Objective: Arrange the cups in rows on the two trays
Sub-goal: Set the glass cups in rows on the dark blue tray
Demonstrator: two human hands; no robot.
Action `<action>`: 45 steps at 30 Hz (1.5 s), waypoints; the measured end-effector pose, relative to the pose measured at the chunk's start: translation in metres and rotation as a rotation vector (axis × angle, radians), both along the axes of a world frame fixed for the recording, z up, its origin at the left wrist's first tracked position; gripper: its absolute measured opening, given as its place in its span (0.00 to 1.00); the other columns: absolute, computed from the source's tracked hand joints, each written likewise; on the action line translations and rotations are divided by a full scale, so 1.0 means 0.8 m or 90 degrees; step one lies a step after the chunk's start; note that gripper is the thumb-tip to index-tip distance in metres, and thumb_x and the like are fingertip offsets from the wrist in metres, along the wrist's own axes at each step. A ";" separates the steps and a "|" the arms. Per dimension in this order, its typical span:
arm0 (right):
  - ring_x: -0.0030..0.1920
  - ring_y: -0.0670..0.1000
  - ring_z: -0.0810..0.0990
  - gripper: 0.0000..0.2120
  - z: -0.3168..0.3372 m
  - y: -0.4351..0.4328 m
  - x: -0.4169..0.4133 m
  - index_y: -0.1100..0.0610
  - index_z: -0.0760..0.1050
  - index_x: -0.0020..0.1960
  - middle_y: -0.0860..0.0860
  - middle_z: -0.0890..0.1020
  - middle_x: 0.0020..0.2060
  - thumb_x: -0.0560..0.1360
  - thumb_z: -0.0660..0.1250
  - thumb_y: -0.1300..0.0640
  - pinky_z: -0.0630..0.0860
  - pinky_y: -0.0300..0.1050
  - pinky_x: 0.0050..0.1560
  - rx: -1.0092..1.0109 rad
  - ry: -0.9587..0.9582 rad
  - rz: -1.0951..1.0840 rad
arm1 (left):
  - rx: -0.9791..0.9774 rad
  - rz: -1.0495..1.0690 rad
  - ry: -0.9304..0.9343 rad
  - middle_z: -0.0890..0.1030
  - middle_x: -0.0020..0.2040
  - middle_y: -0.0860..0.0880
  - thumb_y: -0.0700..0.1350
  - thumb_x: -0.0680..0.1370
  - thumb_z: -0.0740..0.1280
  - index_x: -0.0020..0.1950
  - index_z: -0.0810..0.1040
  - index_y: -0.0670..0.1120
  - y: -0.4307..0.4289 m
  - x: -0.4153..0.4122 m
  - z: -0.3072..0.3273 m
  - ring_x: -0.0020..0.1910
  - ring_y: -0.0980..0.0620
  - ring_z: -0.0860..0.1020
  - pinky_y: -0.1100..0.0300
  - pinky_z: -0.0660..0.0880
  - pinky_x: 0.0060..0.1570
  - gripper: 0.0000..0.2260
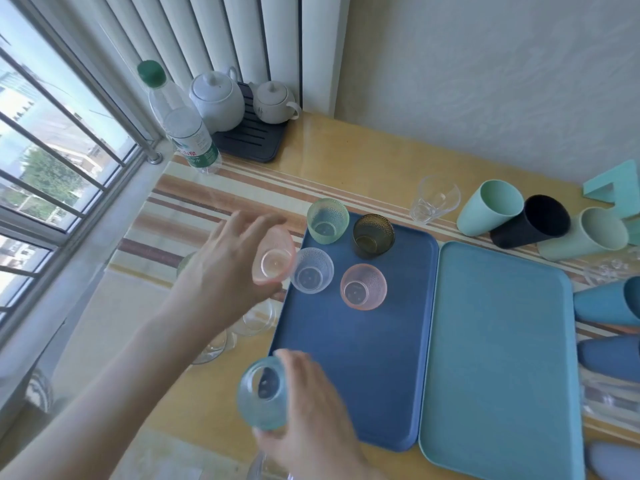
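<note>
On the dark blue tray stand several textured cups: a green cup, an olive cup, a clear cup and a pink cup. My left hand holds a pale pink cup just left of the tray's edge, beside the clear cup. My right hand grips a teal cup over the tray's near left corner. The light blue tray lies to the right with nothing on it.
Tumblers lie on their sides at the back right: mint, black, pale green. Blue tumblers lie at the right edge. Clear glasses sit under my left arm. A water bottle and teapots stand at the back.
</note>
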State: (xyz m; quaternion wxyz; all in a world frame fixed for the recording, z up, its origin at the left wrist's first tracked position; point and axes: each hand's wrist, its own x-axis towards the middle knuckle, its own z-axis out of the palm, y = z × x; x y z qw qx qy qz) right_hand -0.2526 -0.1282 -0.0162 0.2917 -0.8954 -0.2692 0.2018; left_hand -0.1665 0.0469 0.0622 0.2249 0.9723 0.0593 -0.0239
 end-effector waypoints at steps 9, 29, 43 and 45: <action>0.60 0.46 0.70 0.36 -0.010 -0.109 0.067 0.48 0.60 0.66 0.40 0.67 0.57 0.64 0.75 0.49 0.67 0.36 0.48 -0.035 0.054 -0.259 | -0.021 -0.099 0.039 0.74 0.59 0.52 0.46 0.61 0.76 0.66 0.65 0.49 -0.069 -0.063 -0.064 0.57 0.50 0.74 0.64 0.72 0.49 0.36; 0.61 0.49 0.69 0.37 -0.052 -0.079 0.064 0.53 0.60 0.68 0.47 0.69 0.58 0.65 0.74 0.49 0.73 0.41 0.49 -0.046 0.029 -0.270 | 0.003 -0.048 0.100 0.74 0.57 0.47 0.40 0.57 0.78 0.65 0.67 0.46 -0.080 -0.074 -0.140 0.52 0.46 0.78 0.64 0.77 0.32 0.38; 0.62 0.49 0.68 0.39 -0.054 -0.077 0.061 0.54 0.60 0.69 0.47 0.68 0.60 0.65 0.75 0.48 0.72 0.40 0.51 -0.047 0.024 -0.274 | 0.139 -0.093 0.082 0.77 0.58 0.43 0.37 0.51 0.79 0.65 0.70 0.41 -0.087 -0.066 -0.144 0.57 0.43 0.77 0.53 0.76 0.56 0.43; 0.61 0.49 0.68 0.39 -0.055 -0.077 0.061 0.54 0.60 0.69 0.47 0.68 0.59 0.65 0.75 0.48 0.73 0.41 0.51 -0.044 0.022 -0.276 | 0.135 -0.089 0.084 0.77 0.59 0.43 0.36 0.50 0.79 0.66 0.69 0.40 -0.087 -0.067 -0.144 0.58 0.44 0.77 0.53 0.75 0.57 0.44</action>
